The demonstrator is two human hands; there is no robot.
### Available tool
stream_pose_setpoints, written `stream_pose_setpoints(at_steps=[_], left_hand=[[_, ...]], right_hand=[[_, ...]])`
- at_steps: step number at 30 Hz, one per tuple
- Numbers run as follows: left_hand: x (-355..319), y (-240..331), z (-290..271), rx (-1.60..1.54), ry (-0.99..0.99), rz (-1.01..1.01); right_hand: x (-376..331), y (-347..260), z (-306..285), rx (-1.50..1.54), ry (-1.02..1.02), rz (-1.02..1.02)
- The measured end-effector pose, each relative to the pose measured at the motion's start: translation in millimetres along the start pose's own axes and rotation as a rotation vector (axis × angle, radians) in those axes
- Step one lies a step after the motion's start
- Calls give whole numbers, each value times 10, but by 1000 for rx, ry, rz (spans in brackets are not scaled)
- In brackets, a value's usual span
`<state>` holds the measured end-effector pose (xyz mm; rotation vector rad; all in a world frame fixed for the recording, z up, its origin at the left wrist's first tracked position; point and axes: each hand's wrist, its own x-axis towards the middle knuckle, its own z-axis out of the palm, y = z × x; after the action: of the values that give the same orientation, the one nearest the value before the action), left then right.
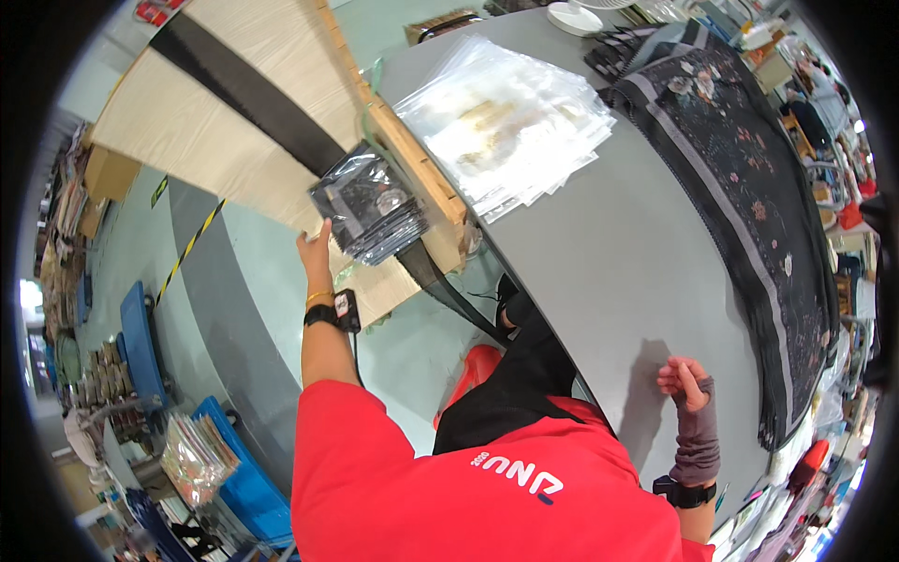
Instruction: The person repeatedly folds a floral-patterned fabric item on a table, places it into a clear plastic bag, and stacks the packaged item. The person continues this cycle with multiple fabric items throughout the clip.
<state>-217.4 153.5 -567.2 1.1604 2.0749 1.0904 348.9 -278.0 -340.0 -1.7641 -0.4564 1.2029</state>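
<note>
A stack of dark folded cloths in clear plastic bags (373, 204) lies on the pale wooden board, over a dark strap (253, 89). My left hand (317, 251) is at the near left edge of this stack, with its thumb and fingers apart. It reaches the bags' side, but I cannot make out a grip on them. Above the grey table (618, 272), my right hand (686, 382) has its fingers curled in, and nothing shows in them. A dark sleeve covers that wrist.
Clear plastic bags (510, 122) lie spread in a pile at the table's far left. Dark floral cloths (740, 187) are heaped along its right side. The board (140, 112) has a wooden edge (412, 140) beside the table. Blue carts (239, 478) stand on the floor at left.
</note>
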Motion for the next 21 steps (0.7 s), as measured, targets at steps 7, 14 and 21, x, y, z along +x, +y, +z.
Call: stream_pose_setpoints(at_steps=[7,14,21], left_hand=[[58,-444,200,-463,-626,105],[637,223,129,-344,7,285],[-1375,2847,1115,-309,-594,798]], right_hand=[[-402,-49,-430,-39,211,-155],[-470,702,-2067,-15,808,-288],[-762,1604,-4249,-12,1566,-319]])
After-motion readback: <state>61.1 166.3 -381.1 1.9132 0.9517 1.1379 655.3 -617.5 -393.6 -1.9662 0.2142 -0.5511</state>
